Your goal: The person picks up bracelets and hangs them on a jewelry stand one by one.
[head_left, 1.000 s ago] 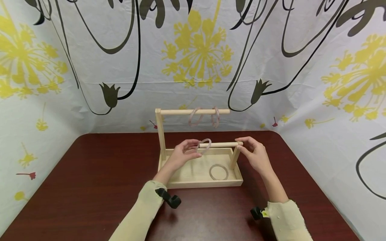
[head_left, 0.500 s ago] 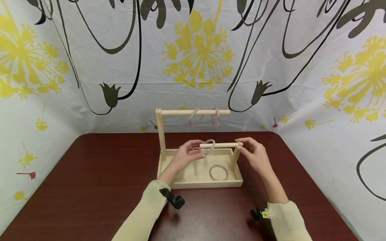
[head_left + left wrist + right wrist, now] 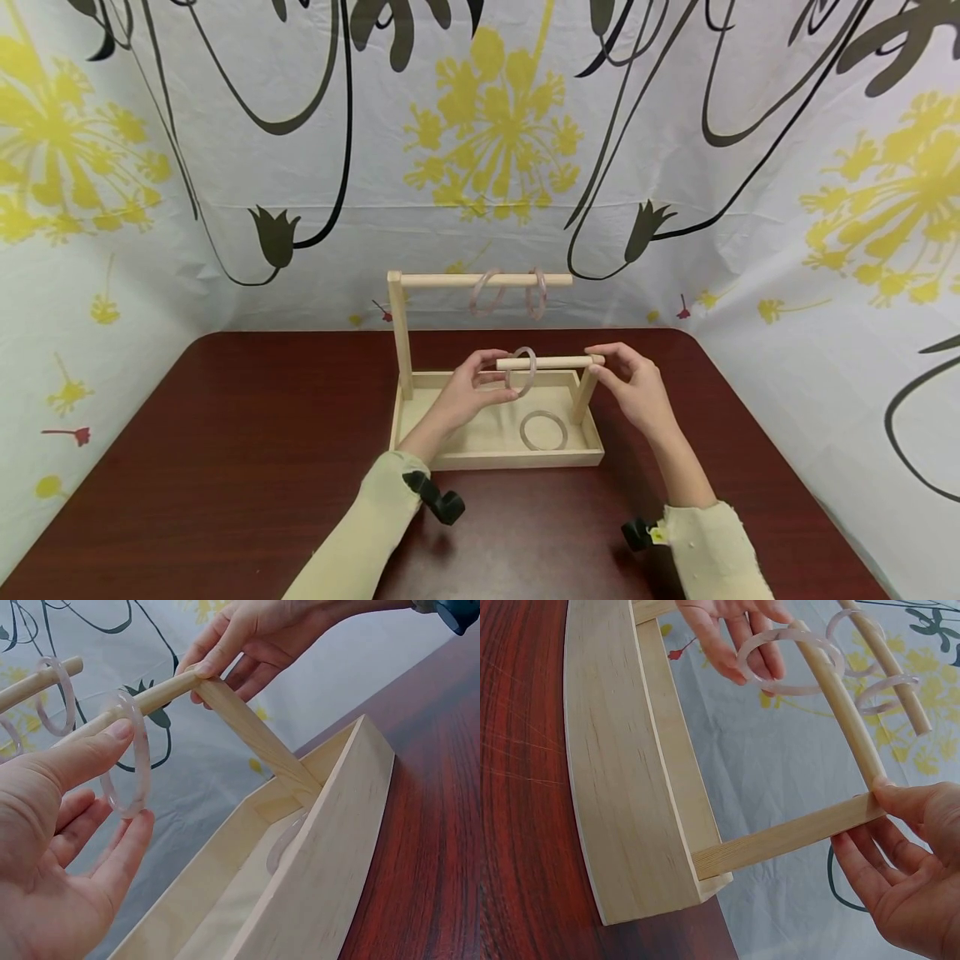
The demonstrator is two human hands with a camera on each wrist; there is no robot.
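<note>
In the head view, my left hand holds a pale translucent bangle around the free left end of the stand's low wooden rod. The left wrist view shows the thumb at the upper part of this bangle and a fingertip under its bottom. My right hand pinches the wooden stand where the rod meets the short post. Two pinkish bangles hang apart on the higher rod. Another bangle lies flat in the tray base, near the short post.
The tall post rises at the stand's left end. A dark reddish-brown table bears the stand. A white patterned cloth hangs behind and along both sides.
My left hand has moved a little right, bringing the bangle farther over the rod's end, where it now sits slightly lower. My right hand has kept its place on the stand.
</note>
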